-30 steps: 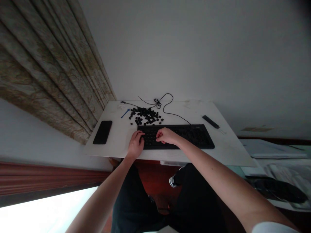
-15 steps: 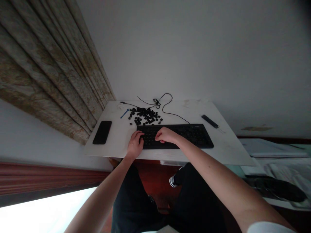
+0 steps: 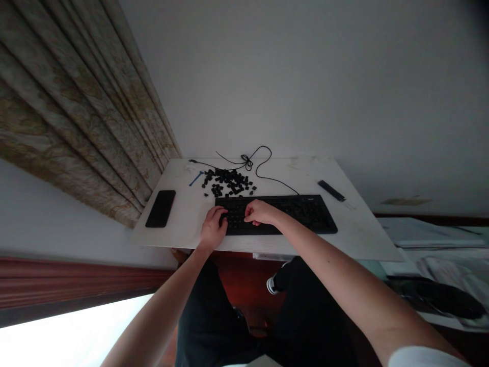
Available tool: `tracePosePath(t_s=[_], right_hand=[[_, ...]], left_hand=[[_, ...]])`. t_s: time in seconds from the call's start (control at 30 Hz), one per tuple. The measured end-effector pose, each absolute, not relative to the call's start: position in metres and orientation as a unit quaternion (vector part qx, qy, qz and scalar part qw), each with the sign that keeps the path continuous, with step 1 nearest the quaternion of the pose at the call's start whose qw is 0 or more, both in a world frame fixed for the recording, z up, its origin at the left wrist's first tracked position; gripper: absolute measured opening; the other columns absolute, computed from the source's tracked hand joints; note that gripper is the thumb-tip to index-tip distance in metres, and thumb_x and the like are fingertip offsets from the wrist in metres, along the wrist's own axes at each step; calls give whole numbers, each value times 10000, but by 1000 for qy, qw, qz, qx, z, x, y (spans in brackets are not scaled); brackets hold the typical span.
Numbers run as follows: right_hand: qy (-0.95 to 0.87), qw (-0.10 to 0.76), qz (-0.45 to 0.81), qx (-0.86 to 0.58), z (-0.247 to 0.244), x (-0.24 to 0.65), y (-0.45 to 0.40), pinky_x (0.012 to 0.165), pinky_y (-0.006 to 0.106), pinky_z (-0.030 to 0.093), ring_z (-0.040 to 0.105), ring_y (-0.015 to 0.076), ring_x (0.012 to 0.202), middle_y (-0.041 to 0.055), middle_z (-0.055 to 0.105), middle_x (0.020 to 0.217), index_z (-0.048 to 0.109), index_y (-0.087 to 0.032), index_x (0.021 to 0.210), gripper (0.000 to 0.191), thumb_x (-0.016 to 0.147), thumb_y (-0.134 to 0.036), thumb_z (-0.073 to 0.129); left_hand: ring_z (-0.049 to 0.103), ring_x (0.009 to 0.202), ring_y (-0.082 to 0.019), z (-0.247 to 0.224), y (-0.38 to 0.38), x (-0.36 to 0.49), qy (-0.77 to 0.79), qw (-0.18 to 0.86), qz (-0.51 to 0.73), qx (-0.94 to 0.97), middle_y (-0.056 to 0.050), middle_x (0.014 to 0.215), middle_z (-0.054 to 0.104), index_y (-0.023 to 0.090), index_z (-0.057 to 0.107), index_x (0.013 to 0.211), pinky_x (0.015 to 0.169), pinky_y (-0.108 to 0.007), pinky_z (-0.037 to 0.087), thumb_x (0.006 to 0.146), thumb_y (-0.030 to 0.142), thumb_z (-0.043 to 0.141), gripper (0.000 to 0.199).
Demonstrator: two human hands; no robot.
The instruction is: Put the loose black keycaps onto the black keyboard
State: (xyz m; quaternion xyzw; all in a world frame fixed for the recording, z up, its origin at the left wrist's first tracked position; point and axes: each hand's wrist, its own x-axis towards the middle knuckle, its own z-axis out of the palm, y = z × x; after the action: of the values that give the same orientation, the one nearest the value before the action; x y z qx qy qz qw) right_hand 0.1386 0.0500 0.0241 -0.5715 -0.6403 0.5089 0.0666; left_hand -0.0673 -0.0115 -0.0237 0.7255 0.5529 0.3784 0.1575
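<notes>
Several fingers point(image 3: 223, 217) of our left hand point(image 3: 213, 229) curl down onto the left end of the keys, bent and closed inward, while the fingers point(image 3: 250, 216) of our right hand point(image 3: 263, 213) lie across the middle of the keys, loosely bent. Both sets touch the black keyboard point(image 3: 305, 214), but at this size we cannot tell whether they are gripping a single keycap or merely pressing. The keyboard lies flat near the table's edge closest to us, parallel to it, its long body running beyond our right hand.

Just past its far edge sits a heap of loose black keycaps point(image 3: 227, 182), with a few strays around it. To the heap's left lies a small blue tool point(image 3: 196, 179), and a black cable point(image 3: 260, 165) loops in a knotted tangle along the far edge of the white table point(image 3: 362, 229). Farther left, a black smartphone point(image 3: 160, 208) lies face up; to the far right, a narrow black bar point(image 3: 330, 190) sits at an angle.

Beyond the table hangs a patterned curtain point(image 3: 76, 107) against a pale wall point(image 3: 305, 76) — and below our forearms, we see our dark shorts point(image 3: 210, 316) and 1 shoe point(image 3: 272, 285).
</notes>
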Motion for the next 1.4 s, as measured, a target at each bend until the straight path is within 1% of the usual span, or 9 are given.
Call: tracePosePath(t_s=[0.17,0.33,0.53,0.77,0.93,1.07,1.27,1.3,1.4], right_hand=[[-647,61,499,-573,25,138,51,446,198,430,575,115,441,-21,590,477,621,-156,666,137,720,-121,742],[-649,46,493,-577,24,138,51,457,194,438,583,115,456,-23,590,481,640,-149,706,87,737,-119,716],[-682,40,480,-550,26,142,49,488,194,431,595,115,487,-5,620,510,696,-140,728,28,751,-154,703],[-699,25,470,-539,28,142,49,511,206,439,600,121,502,9,636,529,716,-132,756,56,775,-176,685],[-694,8,447,-564,29,137,50,490,208,433,590,124,479,2,620,504,703,-143,748,36,766,-174,701],[-687,11,454,-567,30,136,49,469,202,432,593,127,482,1,612,503,685,-145,731,41,770,-156,689],[-681,15,463,-567,33,136,47,465,194,427,589,123,478,-10,593,481,670,-146,711,62,769,-145,691],[-680,15,464,-568,33,135,47,465,194,426,586,122,475,-13,586,474,667,-146,704,67,767,-137,688],[-678,18,467,-568,34,135,46,454,189,415,573,117,458,-19,571,459,665,-145,690,80,766,-130,687]], left_hand=[[540,1176,-218,-23,-12,-67,547,151,381,730,-85,1199,579,214,602,1084,1056,-402,444,859,125,511,259],[542,1171,-224,-25,-12,-67,541,144,384,734,-82,1184,581,212,598,1084,1044,-419,453,856,120,515,259],[546,1163,-227,-26,-11,-67,541,138,387,734,-83,1173,586,211,597,1074,1028,-417,466,855,123,523,247],[553,1149,-227,-26,-11,-67,541,134,387,735,-85,1166,587,211,599,1074,1022,-425,470,855,125,524,246],[555,1141,-230,-25,-12,-65,539,117,375,745,-87,1166,590,210,602,1076,1005,-419,480,854,132,526,247],[556,1128,-235,-23,-13,-64,526,95,366,762,-96,1176,592,197,610,1078,995,-424,480,848,128,525,255],[572,1093,-237,-19,-20,-61,463,50,297,834,-76,1108,638,203,651,1044,1098,-511,356,825,118,525,267],[580,1073,-233,-18,-21,-60,446,50,281,848,-74,1088,646,203,654,1054,1099,-510,354,826,122,522,275],[586,1034,-236,-17,-24,-58,410,49,251,875,-80,1059,659,193,657,1093,1057,-489,400,830,136,518,303]])
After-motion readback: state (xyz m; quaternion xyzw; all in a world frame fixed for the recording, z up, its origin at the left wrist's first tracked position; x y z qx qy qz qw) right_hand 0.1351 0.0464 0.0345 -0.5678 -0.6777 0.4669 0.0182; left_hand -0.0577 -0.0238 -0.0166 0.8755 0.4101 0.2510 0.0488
